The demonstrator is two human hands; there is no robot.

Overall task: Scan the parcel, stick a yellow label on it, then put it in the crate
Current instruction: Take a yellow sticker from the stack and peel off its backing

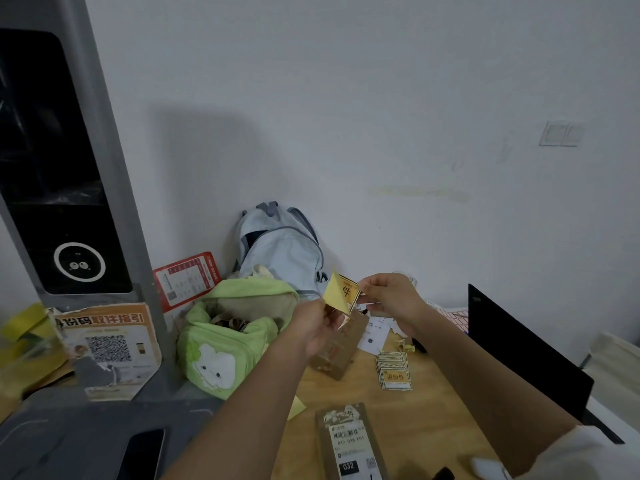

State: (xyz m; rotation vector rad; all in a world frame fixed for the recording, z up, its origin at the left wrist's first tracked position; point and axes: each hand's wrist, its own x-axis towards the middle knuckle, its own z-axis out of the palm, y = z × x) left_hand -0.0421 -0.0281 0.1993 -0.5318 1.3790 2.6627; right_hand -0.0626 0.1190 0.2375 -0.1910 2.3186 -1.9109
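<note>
Below the fingers, a brown parcel lies on the wooden surface, partly hidden by the left hand. A stack of yellow stickers reading 退回件 sits below the right hand; a nearer parcel shows "032". A green bag and pale backpack stand left of and beyond the hands. Both arms reach forward, raised: right fingers pinch the yellow label, left fingers pinch its backing sheet, peeled halfway.
</note>
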